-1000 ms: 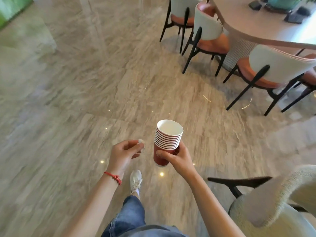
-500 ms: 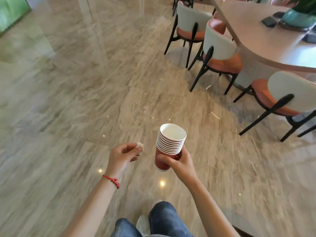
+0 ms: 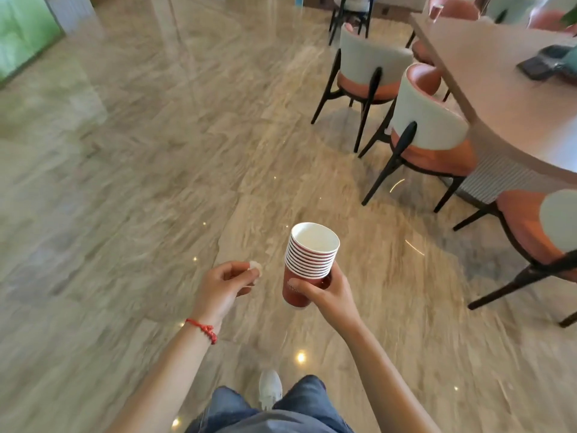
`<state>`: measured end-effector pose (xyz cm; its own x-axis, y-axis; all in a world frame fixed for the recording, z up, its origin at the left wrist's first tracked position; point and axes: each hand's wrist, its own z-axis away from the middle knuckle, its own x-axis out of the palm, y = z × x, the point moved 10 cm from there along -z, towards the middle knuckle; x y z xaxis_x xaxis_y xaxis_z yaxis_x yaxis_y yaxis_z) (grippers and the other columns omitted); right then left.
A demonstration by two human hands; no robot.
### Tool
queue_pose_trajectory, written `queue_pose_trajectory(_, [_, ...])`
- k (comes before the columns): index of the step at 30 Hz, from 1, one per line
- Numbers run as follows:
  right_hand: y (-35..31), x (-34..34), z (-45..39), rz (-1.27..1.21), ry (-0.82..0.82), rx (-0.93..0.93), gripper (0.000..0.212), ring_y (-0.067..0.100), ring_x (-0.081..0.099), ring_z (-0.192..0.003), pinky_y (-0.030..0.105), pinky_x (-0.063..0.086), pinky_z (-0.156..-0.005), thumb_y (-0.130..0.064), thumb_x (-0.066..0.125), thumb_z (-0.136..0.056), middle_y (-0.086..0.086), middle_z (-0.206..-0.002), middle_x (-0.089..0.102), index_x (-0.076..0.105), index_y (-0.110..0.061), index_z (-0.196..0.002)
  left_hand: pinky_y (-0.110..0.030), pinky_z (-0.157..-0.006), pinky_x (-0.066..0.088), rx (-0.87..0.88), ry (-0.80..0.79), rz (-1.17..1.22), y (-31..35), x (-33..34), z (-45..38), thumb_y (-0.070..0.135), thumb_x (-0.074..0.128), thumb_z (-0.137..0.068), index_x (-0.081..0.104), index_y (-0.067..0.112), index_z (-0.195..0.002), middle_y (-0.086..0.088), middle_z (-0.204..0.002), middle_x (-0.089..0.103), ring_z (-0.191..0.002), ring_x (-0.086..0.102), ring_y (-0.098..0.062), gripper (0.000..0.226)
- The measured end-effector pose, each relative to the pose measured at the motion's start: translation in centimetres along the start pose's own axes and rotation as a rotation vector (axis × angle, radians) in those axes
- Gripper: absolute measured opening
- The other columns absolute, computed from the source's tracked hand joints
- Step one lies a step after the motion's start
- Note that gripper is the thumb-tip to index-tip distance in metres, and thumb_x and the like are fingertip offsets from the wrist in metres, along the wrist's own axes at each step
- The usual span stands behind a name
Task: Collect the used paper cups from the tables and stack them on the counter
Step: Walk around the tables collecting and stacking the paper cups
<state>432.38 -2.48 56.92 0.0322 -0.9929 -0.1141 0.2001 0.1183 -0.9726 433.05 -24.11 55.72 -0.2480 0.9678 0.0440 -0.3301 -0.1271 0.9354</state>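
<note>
Several nested cups (image 3: 307, 267) sit in your right hand (image 3: 327, 295), fingers curled round the bottom cup — light, thin-walled, easily crushed, so grip low and gently. Your left hand (image 3: 223, 289) pinches a small white scrap (image 3: 254, 266) — nothing else.

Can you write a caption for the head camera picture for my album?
Right hand holds a cup stack beside chairs.

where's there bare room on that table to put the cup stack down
The table is bare along its near curved edge, behind the two chairs. Further right a dark flat item crowds it. The right hand holds the cup stack; the left hand pinches a small white scrap.
</note>
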Motion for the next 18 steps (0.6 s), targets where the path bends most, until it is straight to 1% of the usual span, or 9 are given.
queue_pose_trajectory(4, [-1.8,0.6,-8.1,-0.012,-0.01,0.01,0.052,0.005,0.066,-0.089,0.016,0.051,-0.072,-0.022,0.083,-0.063,-0.006,-0.098,0.071,0.059,-0.019,-0.109,-0.014,-0.052,0.05,-0.007,0.02,0.014,2.7,0.5,-7.2,0.008,0.073,-0.074,0.07,0.016,-0.071,0.002,-0.058,0.069,-0.057,0.065,-0.004,0.009])
queue_pose_trajectory(8, [-2.5,2.2,-16.0,0.001,-0.03,0.022,0.054,0.004,0.066,-0.089,0.017,0.051,-0.072,-0.03,0.082,-0.058,-0.009,-0.094,0.072,0.06,-0.023,-0.106,-0.013,-0.051,0.049,-0.032,0.017,0.034,4.4,1.3,-14.9,0.008,0.074,-0.073,0.07,0.014,-0.072,0.002,-0.06,0.07,-0.058,0.066,-0.004,0.007])
queue_pose_trajectory(11, [-3.1,3.6,-23.0,0.015,-0.039,0.023,0.056,0.006,0.066,-0.091,0.021,0.053,-0.075,-0.033,0.082,-0.056,-0.007,-0.096,0.071,0.059,-0.024,-0.106,-0.013,-0.051,0.049,-0.046,0.013,0.03,5.8,2.1,-21.8,0.009,0.073,-0.074,0.069,0.011,-0.076,0.003,-0.059,0.07,-0.058,0.065,-0.003,0.005])
queue_pose_trajectory(15, [-5.7,5.1,-33.1,0.011,-0.013,0.006,0.056,0.004,0.066,-0.091,0.018,0.052,-0.073,-0.034,0.082,-0.056,-0.009,-0.097,0.071,0.059,-0.026,-0.107,-0.014,-0.051,0.05,-0.06,0.001,0.03,9.0,3.0,-31.4,0.008,0.073,-0.075,0.069,0.011,-0.075,0.002,-0.058,0.07,-0.057,0.065,-0.003,0.005])
queue_pose_trajectory(18, [-8.1,5.8,-40.3,0.013,0.01,0.012,0.056,0.006,0.066,-0.092,0.023,0.053,-0.078,-0.035,0.082,-0.056,-0.008,-0.098,0.071,0.059,-0.027,-0.107,-0.014,-0.052,0.051,-0.072,-0.019,0.009,11.9,4.0,-38.3,0.007,0.072,-0.075,0.069,0.009,-0.077,0.002,-0.058,0.07,-0.057,0.065,-0.004,0.004])
